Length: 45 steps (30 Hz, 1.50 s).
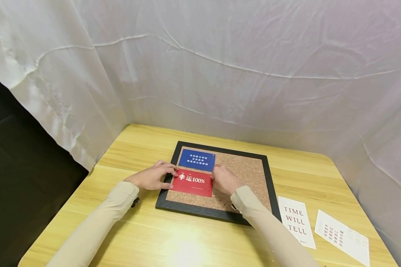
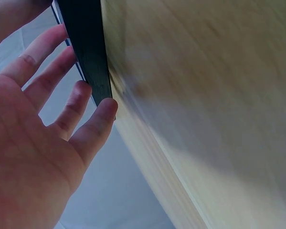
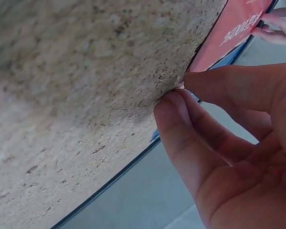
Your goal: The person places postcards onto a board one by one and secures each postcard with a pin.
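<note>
I see the red card (image 1: 192, 182) lying flat on the cork board (image 1: 247, 174), at its left side, just below a blue card (image 1: 197, 160) that sits in the board's upper left corner. My left hand (image 1: 152, 176) rests at the card's left edge, fingers straight and relaxed, their tips on the board's black frame (image 2: 88, 47) and the card's upper left corner. My right hand (image 1: 224, 180) is at the card's right edge; in the right wrist view the thumb and forefinger (image 3: 181, 124) pinch together against the cork right at the card's corner. They seem to hold something tiny there, but I cannot make out what. The board lies on the wooden counter (image 1: 147, 230). To its right, near the counter's front edge, lie a white card printed "TIME WILL TELL" (image 1: 296, 221) and another white card (image 1: 341, 237) with small print. White cloth (image 1: 220, 66) hangs behind and around the counter.
</note>
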### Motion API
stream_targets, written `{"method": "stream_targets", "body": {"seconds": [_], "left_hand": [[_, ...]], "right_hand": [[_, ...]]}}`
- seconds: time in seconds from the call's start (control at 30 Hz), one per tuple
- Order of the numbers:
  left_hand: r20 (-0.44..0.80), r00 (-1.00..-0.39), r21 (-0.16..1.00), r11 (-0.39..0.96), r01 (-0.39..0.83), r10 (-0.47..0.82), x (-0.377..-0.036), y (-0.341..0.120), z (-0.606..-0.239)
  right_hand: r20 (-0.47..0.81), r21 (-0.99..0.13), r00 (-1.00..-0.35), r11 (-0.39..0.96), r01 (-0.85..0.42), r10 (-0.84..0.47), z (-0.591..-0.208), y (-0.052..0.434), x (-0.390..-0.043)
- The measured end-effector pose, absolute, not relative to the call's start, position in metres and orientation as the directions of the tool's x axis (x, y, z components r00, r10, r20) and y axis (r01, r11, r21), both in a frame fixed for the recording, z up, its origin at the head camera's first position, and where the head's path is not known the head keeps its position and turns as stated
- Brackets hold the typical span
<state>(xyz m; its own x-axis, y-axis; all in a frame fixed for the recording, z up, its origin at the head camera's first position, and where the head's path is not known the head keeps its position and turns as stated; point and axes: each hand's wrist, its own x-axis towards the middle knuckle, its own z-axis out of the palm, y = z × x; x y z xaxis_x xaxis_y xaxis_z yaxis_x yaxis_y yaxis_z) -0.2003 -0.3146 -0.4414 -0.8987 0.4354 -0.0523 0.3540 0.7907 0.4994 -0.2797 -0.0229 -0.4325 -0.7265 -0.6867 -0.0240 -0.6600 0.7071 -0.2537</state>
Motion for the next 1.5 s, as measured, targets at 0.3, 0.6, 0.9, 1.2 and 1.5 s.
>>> {"method": "stream_targets", "body": {"seconds": [0.3,0.6,0.9,1.2,1.5], "left_hand": [[-0.050,-0.897,0.497,0.790,0.359,0.439,-0.201,-0.313,-0.442],[-0.032,-0.897,0.460,0.803,0.378,0.441,-0.201,-0.312,-0.443],[-0.044,-0.908,0.469,0.811,0.349,0.416,-0.202,-0.308,-0.435],[0.006,-0.969,0.562,0.801,0.207,0.246,-0.213,-0.313,-0.435],[-0.034,-0.995,0.656,0.753,0.052,0.098,-0.225,-0.316,-0.447]], "right_hand": [[-0.008,-0.281,-0.716,0.689,-0.669,-0.698,-0.433,-0.020,-0.281],[-0.003,-0.293,-0.701,0.670,-0.682,-0.714,-0.434,-0.018,-0.283],[-0.005,-0.320,-0.706,0.670,-0.670,-0.708,-0.435,-0.018,-0.285],[0.019,-0.337,-0.702,0.657,-0.675,-0.712,-0.434,-0.016,-0.285],[0.006,-0.372,-0.724,0.671,-0.642,-0.690,-0.433,-0.016,-0.284]]}}
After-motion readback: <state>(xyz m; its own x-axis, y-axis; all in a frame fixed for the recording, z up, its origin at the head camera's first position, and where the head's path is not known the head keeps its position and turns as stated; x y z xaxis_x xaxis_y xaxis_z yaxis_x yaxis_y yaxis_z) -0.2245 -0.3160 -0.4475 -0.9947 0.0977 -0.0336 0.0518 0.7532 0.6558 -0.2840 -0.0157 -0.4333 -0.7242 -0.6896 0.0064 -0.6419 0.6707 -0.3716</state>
